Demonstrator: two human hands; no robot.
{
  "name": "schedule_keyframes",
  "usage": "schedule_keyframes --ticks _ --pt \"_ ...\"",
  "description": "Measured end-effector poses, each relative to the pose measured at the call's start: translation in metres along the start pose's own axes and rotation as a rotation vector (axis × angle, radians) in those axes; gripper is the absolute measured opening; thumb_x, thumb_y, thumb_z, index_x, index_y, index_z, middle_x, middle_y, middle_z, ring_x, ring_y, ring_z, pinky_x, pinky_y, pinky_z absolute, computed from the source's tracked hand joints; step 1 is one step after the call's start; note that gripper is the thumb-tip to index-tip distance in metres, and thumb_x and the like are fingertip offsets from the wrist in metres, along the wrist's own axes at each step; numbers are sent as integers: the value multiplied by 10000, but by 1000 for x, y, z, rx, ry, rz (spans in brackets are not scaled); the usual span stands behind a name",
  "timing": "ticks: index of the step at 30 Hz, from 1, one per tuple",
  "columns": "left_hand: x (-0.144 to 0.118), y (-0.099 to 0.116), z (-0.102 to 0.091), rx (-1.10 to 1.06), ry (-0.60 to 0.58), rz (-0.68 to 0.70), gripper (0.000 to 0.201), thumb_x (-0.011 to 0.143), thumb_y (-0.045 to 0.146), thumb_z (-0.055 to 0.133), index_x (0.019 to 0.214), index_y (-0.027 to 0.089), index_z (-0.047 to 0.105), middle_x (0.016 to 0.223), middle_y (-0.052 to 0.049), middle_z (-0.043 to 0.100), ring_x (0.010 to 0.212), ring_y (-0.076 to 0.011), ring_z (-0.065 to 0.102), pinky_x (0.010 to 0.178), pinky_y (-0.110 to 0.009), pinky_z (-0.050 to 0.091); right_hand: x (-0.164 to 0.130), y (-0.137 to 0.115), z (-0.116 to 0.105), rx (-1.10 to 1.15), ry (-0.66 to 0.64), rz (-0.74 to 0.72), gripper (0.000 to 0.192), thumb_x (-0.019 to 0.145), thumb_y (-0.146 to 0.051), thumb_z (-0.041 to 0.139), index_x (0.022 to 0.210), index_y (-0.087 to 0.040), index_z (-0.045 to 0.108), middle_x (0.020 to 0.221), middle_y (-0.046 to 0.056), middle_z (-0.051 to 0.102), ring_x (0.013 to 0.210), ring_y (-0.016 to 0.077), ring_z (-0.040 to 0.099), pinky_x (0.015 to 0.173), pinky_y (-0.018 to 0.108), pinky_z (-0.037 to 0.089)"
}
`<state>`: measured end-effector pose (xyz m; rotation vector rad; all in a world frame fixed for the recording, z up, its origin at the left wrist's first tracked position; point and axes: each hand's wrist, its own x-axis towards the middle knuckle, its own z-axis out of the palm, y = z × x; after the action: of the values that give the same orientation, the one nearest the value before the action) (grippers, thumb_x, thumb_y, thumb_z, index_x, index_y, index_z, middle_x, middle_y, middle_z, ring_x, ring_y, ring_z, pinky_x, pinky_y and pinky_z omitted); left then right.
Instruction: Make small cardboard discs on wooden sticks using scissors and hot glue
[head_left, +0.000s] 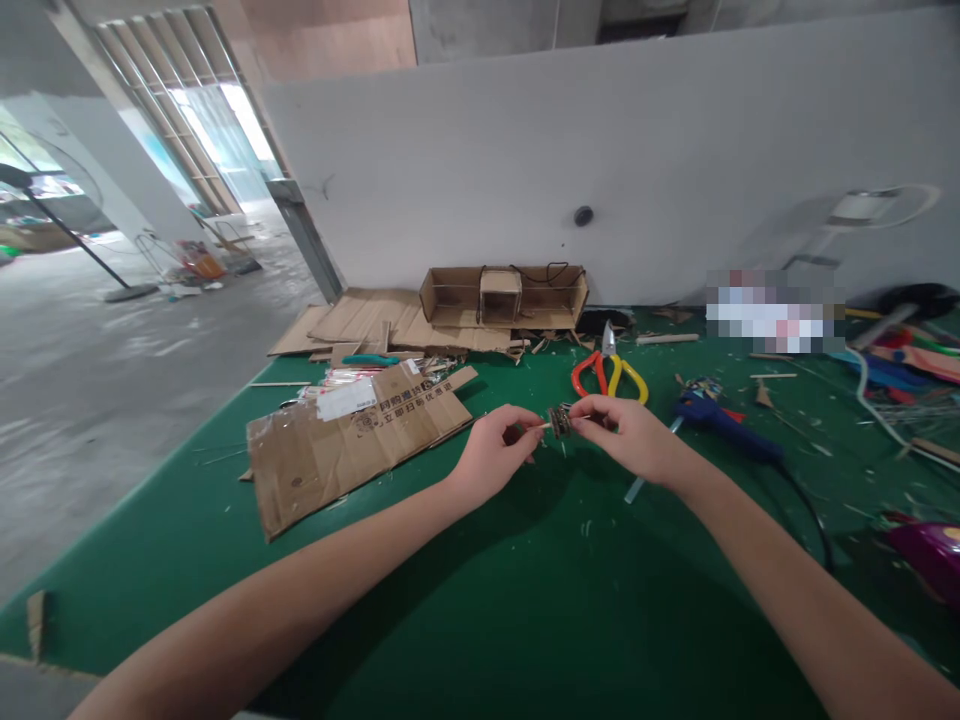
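Note:
My left hand (501,448) is closed in a pinch on one end of a thin pale stick (547,426). On the stick sits a small dark, ribbed round piece (559,421), held just above the green tabletop. From the other side my right hand (619,432) is closed, its thumb and forefinger pinching at the far end of the ribbed piece. What exactly lies between the right fingertips is too small to make out. Just beyond the right hand lie scissors (609,365) with one red and one yellow handle.
A printed cardboard piece (330,470) lies left of my hands. At the back stands an open cardboard box structure (457,297) against the white wall panel (480,180). A blue glue gun (731,433) with its cord lies right, near cardboard scraps and a purple object (926,555).

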<state>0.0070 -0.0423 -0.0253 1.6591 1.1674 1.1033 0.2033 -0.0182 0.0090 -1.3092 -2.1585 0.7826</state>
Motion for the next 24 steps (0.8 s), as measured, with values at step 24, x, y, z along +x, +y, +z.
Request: schedule_keyframes --ticks 24 --pt "0 0 -1 71 40 25 194 815 342 553 831 157 608 729 -20 568 553 -92 534 518 -228 432 -2 2 -11 -196 39 -115 261 862 -394 449 944 -208 612 937 71 643 846 217 571 733 383 454"
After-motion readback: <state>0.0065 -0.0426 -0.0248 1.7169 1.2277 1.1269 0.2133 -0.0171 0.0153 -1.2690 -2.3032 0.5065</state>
